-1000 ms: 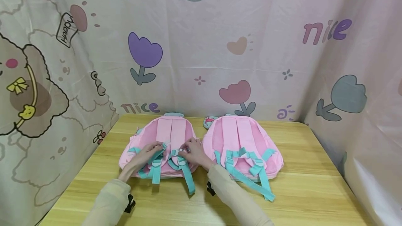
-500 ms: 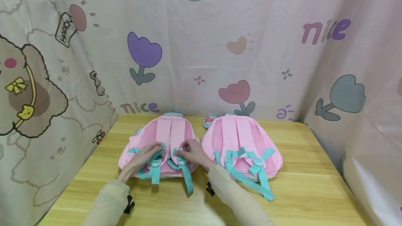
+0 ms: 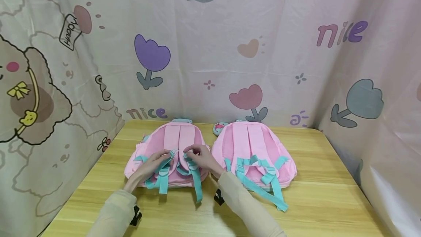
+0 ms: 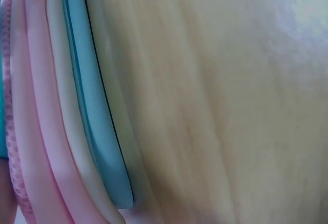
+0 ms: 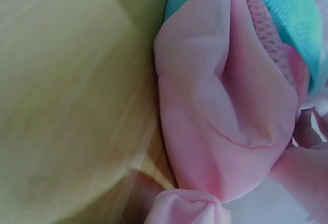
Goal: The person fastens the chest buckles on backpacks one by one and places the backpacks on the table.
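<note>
Two pink backpacks lie side by side, shoulder straps upward. On the left backpack [image 3: 154, 140], my left hand [image 3: 152, 165] pinches a teal strap with a small buckle piece [image 3: 172, 153] at its end. My right hand [image 3: 204, 157] is over the other shoulder strap, thumb and forefinger pinching a teal strap end [image 3: 186, 156]; its tip is partly covered by the fingers. Two loose teal webbing tails [image 3: 197, 185] hang over the lower edge. In the right wrist view, my right hand [image 5: 307, 170] is beside the bag's pink side [image 5: 200, 96].
The right backpack [image 3: 227, 142] lies close by, its teal straps [image 3: 260, 189] joined across the front. A round mermaid-like patterned piece [image 3: 219, 128] shows between the bags. Both bags rest on a wooden table [image 3: 322, 178], with a printed curtain [image 3: 204, 46] behind.
My right fingers have shifted slightly up and left on the teal strap end, covering more of it. The left hand and both backpacks stay in place.
</note>
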A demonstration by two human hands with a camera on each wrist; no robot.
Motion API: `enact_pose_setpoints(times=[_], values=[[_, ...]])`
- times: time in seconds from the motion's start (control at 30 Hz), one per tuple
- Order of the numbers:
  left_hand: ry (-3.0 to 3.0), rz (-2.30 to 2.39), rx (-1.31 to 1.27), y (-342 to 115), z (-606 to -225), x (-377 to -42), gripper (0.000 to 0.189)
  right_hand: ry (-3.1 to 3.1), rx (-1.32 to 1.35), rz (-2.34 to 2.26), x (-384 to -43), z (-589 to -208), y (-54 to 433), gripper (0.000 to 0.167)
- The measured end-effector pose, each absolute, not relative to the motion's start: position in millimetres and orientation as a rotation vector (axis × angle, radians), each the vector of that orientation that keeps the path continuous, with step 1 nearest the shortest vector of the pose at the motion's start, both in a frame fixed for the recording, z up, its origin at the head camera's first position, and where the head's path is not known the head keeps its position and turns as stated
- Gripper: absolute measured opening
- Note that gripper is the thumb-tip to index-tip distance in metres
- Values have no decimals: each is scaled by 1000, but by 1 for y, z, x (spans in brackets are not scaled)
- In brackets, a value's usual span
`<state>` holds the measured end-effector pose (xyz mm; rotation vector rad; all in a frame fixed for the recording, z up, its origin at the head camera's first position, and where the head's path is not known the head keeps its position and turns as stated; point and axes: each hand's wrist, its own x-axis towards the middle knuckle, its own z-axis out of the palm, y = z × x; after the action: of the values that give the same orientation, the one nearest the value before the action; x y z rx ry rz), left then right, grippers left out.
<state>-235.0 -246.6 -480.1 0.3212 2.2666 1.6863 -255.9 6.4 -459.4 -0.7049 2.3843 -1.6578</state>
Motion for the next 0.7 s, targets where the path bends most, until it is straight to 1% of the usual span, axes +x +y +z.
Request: enact_pose_setpoints(times=[0.2, 0.37, 0.53, 0.7], values=[[2242, 1710, 333, -247, -480, -235, 49, 2291, -715, -1663, -256, -460, 10, 23], [2216, 1734, 338, -247, -482, -236, 47, 2256, -819, -1614, -259, -464, 9, 27], [2194, 1749, 346, -248, -483, -236, 46, 2358, -862, -1583, -257, -464, 7, 22], [2176, 1777, 360, -247, -484, -236, 44, 2481, -791, -1639, -253, -463, 3, 16]])
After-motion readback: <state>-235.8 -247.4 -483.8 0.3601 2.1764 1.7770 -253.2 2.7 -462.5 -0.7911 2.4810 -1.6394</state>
